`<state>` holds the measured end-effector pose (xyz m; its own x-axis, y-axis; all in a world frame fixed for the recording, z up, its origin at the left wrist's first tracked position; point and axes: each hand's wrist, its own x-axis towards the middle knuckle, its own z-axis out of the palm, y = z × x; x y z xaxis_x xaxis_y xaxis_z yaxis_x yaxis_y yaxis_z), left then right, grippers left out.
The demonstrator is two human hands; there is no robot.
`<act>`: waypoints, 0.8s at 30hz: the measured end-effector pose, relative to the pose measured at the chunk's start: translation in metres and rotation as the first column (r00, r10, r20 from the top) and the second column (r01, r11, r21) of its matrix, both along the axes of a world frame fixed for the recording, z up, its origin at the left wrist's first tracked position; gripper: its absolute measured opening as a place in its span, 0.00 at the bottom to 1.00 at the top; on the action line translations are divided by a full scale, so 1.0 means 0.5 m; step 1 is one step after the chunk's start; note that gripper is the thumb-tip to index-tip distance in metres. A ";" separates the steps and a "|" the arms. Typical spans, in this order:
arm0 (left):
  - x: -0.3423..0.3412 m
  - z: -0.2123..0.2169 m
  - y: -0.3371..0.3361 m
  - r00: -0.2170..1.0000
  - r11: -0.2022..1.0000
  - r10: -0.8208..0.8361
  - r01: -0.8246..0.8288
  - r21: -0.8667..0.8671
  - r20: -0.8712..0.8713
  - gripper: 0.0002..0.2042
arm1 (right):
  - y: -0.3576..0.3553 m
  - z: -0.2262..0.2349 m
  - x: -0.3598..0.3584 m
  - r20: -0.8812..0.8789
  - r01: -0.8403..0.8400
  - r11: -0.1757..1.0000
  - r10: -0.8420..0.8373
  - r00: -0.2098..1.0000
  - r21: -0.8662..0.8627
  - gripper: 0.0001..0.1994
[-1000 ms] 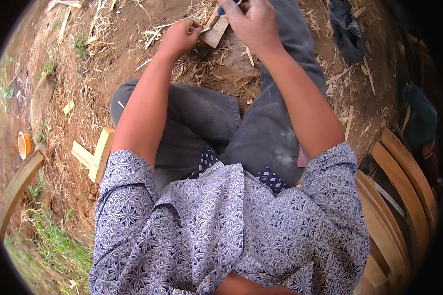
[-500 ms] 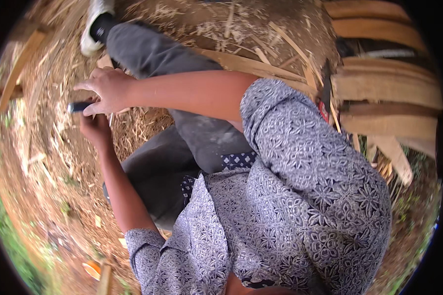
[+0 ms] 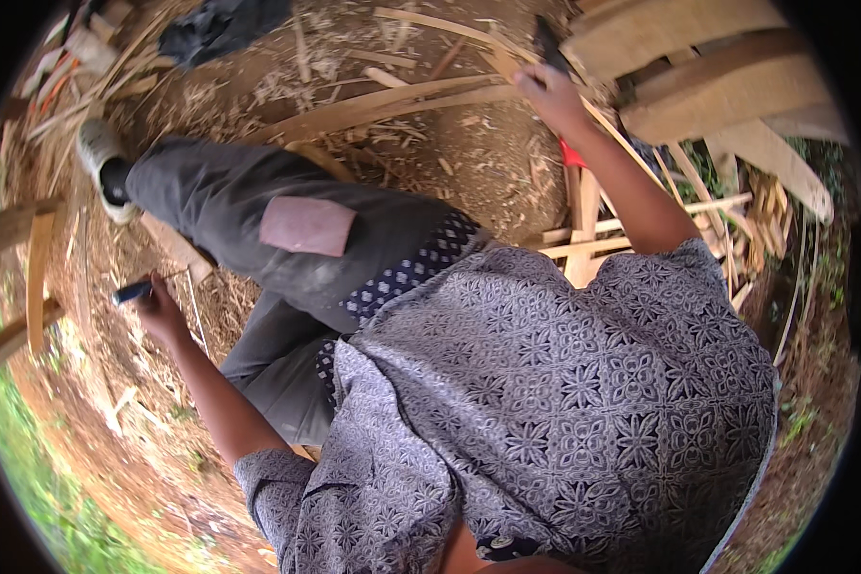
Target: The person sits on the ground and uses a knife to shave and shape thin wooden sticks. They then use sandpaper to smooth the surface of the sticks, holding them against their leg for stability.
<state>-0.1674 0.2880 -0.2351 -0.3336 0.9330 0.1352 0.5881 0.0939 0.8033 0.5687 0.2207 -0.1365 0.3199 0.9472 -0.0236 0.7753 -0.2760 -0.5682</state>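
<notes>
My left hand (image 3: 161, 314), at the left beside my bent legs, is closed around a short dark blue cylindrical handle (image 3: 132, 292). What joins the handle is mostly hidden by the fingers. At the upper right, the fingers of my right hand (image 3: 551, 96) are curled, and whether anything is in them is hard to see. A dark flat tool part (image 3: 550, 43) shows just beyond that hand, and a red piece (image 3: 572, 155) lies under the wrist. On my thigh lies a pinkish rectangle (image 3: 308, 226), a patch or a loose sheet.
Curved wooden boards (image 3: 727, 91) are stacked at the upper right, with thin wood strips (image 3: 593, 244) below. A long plank (image 3: 354, 107) lies beyond my leg. Shavings cover the ground. A dark cloth (image 3: 222, 29) lies at the far left, and curved wood pieces (image 3: 36, 282) stand at the left edge.
My right hand has left the blue handle and my left hand, swinging across to the upper right by the dark tool part. The left hand still holds the handle. My view has shifted right.
</notes>
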 end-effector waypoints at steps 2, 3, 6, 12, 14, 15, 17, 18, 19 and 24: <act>-0.009 -0.010 -0.003 0.999 0.999 0.024 -0.026 -0.043 -0.042 0.14 | -0.115 -0.091 0.026 -0.012 0.075 0.997 -0.075 0.997 -0.028 0.17; -0.011 -0.015 0.003 0.991 0.997 0.017 -0.027 -0.074 -0.129 0.15 | -0.173 -0.116 0.036 0.009 0.107 0.992 -0.107 0.994 -0.071 0.15; -0.030 -0.019 0.008 0.991 0.998 -0.001 -0.007 -0.056 -0.134 0.15 | -0.289 -0.152 0.028 0.000 0.230 0.945 -0.236 0.972 -0.232 0.12; -0.022 -0.013 0.015 0.998 0.992 0.054 -0.049 -0.120 0.033 0.15 | -0.400 -0.210 -0.004 0.188 0.267 0.961 -0.250 0.950 -0.068 0.09; -0.034 -0.023 0.014 0.996 0.988 0.074 -0.065 -0.142 0.058 0.16 | -0.382 -0.217 -0.014 0.151 0.294 0.953 -0.282 0.947 -0.066 0.09; -0.031 -0.029 0.011 0.994 0.985 0.091 -0.080 -0.150 0.067 0.17 | -0.370 -0.218 -0.023 0.113 0.307 0.950 -0.298 0.948 -0.065 0.09; -0.041 -0.030 0.006 0.992 0.980 0.102 -0.088 -0.177 0.073 0.21 | -0.337 -0.206 -0.050 0.061 0.263 0.964 -0.264 0.963 0.024 0.10; -0.042 -0.038 0.008 0.985 0.983 0.106 -0.083 -0.165 0.137 0.21 | -0.337 -0.221 -0.035 0.081 0.167 0.986 -0.168 0.982 0.011 0.10; -0.038 -0.036 0.009 0.979 0.980 0.117 -0.086 -0.180 0.166 0.20 | -0.326 -0.216 -0.043 0.043 0.168 0.984 -0.166 0.985 -0.051 0.11; -0.045 -0.034 0.009 0.948 0.994 0.098 -0.078 -0.077 0.302 0.12 | -0.290 -0.165 -0.149 -0.176 0.019 0.958 -0.072 0.982 -0.286 0.16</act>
